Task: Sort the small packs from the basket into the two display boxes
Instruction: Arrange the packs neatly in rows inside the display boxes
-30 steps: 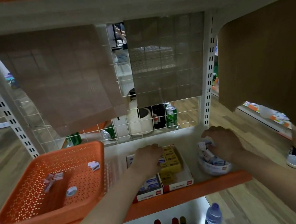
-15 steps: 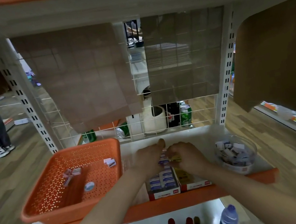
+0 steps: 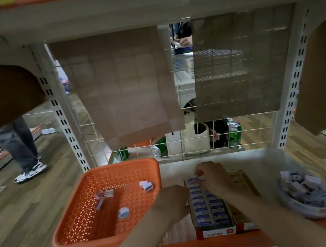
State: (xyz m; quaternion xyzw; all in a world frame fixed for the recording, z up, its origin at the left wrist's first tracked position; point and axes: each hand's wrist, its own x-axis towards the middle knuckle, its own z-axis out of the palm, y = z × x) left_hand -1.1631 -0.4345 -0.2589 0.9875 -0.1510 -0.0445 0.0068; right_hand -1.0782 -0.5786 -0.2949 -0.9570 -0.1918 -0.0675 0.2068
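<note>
An orange perforated basket (image 3: 86,236) sits on the shelf at the left, holding several small packs (image 3: 146,185) and a round sticker. To its right stands the left display box (image 3: 210,207), filled with rows of blue packs. The right display box (image 3: 241,183) with yellow packs is mostly hidden under my right arm. My right hand (image 3: 212,176) pinches a small blue pack (image 3: 200,178) at the far end of the blue row. My left hand (image 3: 172,201) rests with curled fingers against that box's left side; whether it holds anything is hidden.
A clear round bowl (image 3: 310,211) full of small packs sits at the right of the shelf. Wire mesh with brown paper sheets (image 3: 129,90) backs the shelf; green cans (image 3: 234,133) stand behind it. A person's legs (image 3: 22,148) are at the far left.
The view shifted so the shelf sits further right. My right hand came from the bowl to the boxes and now reaches the far end of the blue row. My left hand slid to the box's left side.
</note>
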